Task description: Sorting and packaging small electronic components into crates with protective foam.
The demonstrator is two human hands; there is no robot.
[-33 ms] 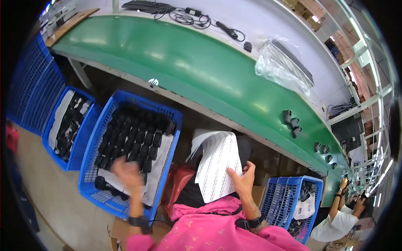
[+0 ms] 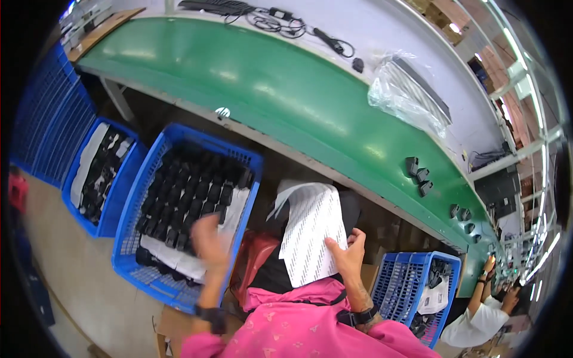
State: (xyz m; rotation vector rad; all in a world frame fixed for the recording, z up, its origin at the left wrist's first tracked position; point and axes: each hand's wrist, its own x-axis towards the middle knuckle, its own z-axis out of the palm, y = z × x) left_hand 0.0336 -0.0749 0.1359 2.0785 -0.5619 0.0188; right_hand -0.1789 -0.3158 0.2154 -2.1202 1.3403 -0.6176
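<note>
My right hand (image 2: 349, 255) grips the edge of a white printed paper sheet (image 2: 311, 238), its thumb on top; the sheet lies across my lap and curls over at its far end. My left hand (image 2: 210, 243), smeared by motion, is over the right part of a blue plastic crate (image 2: 123, 244). Rows of small black device parts (image 2: 179, 194) fill much of that crate, with white paper (image 2: 170, 253) showing among them. Whether the left fingers hold anything is not visible.
A long green workbench (image 2: 256, 89) runs beyond the crates, bearing several black parts (image 2: 418, 170) and a plastic-wrapped item (image 2: 409, 95). Another blue crate (image 2: 397, 280) stands right, a smaller bin (image 2: 113, 209) left. A red stool (image 2: 258, 256) is beneath me. A co-worker (image 2: 480, 319) sits far right.
My left hand has shifted rightward over the crate, toward its right side. My right hand and the paper sheet stay nearly where they were.
</note>
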